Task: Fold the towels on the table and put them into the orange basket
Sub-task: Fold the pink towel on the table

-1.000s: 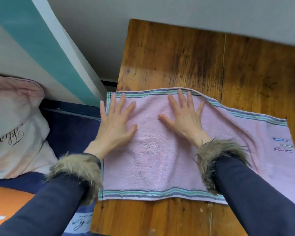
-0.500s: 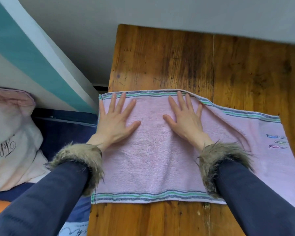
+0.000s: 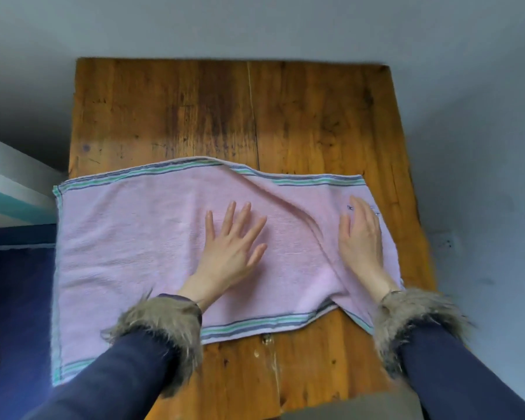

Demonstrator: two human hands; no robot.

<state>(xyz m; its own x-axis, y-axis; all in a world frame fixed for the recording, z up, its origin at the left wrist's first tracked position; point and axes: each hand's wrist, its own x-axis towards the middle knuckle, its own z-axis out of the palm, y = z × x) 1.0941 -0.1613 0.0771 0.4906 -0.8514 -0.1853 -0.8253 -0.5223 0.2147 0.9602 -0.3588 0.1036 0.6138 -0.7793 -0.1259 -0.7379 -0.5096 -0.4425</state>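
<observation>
Towel (image 3: pixel 128 237) lies flat across the table (image 3: pixel 194 110), long axis running left-right, its left end hanging over the table's left edge. Pink, with striped bands along the far and near hems. Both hands sit palm-down on it. Left hand (image 3: pixel 228 247) is at the middle, fingers spread wide and straight. Right hand (image 3: pixel 359 237) is near the right end, fingers straight and closer together, partly covering a small embroidered mark. Neither hand grips any cloth. A diagonal ridge (image 3: pixel 300 213) runs between the hands, from the far hem down toward the near hem, so the right part isn't flat yet.

Judgement: smoothing stage, no fold visible. Since the long axis is left-right, the likely fold brings one short end over the other. Right hand is just beside the right end; left hand is well apart from the overhanging left end. The ridge needs flattening first or it gets folded in. Basket not in view.
</observation>
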